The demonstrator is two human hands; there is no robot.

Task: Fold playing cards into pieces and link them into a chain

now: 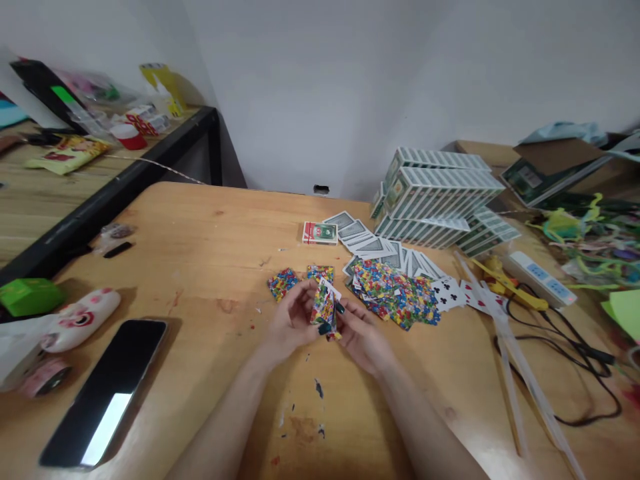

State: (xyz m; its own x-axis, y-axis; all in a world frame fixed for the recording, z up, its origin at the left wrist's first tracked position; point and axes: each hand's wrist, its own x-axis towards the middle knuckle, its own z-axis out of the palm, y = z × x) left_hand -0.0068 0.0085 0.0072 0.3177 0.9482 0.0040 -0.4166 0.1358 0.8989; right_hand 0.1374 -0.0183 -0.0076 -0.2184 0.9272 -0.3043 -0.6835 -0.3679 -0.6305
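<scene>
Both of my hands meet over the middle of the table around a few playing cards [323, 303]; a queen faces up, and colourful patterned backs show beneath it. My left hand [295, 319] is closed on the cards from the left, thumb across their lower edge. From the right, my right hand [364, 335] pinches the same cards by their right edge. Just beyond my left hand lie a small stack of patterned cards [283, 284] and another patterned stack [321, 273]. To the right spreads a loose pile of patterned cards [387, 290], beside grey-backed cards [370, 245].
A boxed deck [320, 233] lies ahead, with stacked card boxes [440, 193] at back right. A yellow glue gun [515, 287], clear glue sticks [515, 373] and a power strip [543, 277] sit right. On the left are a phone [105, 393] and a white squishy toy [83, 320].
</scene>
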